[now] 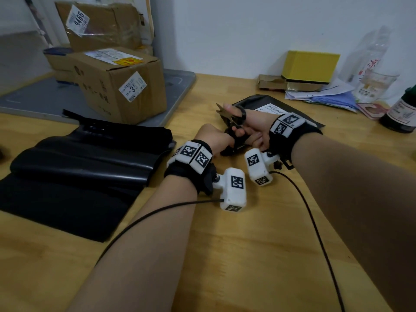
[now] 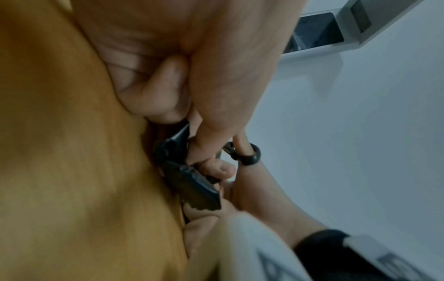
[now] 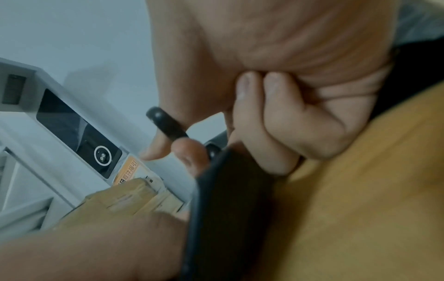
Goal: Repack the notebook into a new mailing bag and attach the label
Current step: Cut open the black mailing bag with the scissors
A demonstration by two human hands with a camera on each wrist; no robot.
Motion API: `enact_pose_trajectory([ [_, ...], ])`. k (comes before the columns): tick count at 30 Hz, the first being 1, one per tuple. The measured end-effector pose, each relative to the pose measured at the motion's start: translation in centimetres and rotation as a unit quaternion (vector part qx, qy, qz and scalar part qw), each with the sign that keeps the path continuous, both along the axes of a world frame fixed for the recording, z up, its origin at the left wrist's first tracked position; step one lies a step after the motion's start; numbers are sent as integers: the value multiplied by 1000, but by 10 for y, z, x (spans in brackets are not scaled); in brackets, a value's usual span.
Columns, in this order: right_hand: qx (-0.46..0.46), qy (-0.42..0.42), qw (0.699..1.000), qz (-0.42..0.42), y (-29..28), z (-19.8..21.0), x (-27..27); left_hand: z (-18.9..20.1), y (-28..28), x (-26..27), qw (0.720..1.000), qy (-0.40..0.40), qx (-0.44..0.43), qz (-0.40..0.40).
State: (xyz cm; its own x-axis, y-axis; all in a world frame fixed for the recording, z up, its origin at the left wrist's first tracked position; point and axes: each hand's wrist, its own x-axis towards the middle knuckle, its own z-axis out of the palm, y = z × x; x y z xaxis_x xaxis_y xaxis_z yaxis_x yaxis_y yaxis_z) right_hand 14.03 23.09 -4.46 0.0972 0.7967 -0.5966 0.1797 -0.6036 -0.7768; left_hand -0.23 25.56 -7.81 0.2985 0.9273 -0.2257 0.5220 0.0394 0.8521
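The old black mailing bag [image 1: 265, 104], labelled and lying flat on the wooden table [image 1: 225, 244], looks thin, limp and slippery, so its bunched near end is clenched in the left hand [image 1: 216, 137] while the right hand [image 1: 252, 122], wrist raised, grips scissors [image 1: 231, 117] with fingers through the loops.

"9466" on the upper cardboard box [image 1: 99, 23] label (other print too blurred to read)
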Motion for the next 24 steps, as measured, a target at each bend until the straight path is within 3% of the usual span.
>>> enact_pose_trajectory([
  [5,21,-33,999,-7,-6,-3,-2,-4,6,-6,999,-30,-21,14],
  [9,16,13,1000,24,-26,11,-2,-2,1,-9,997,-59,-27,32],
  [13,39,-7,999,11,-52,16,-5,1,-13,-13,996,-73,-28,51],
  [18,94,1,990,-108,-92,16,4,6,-43,-17,996,-75,-14,37],
  [24,155,-3,941,-302,-158,22,39,10,-77,-14,992,-90,-85,25],
])
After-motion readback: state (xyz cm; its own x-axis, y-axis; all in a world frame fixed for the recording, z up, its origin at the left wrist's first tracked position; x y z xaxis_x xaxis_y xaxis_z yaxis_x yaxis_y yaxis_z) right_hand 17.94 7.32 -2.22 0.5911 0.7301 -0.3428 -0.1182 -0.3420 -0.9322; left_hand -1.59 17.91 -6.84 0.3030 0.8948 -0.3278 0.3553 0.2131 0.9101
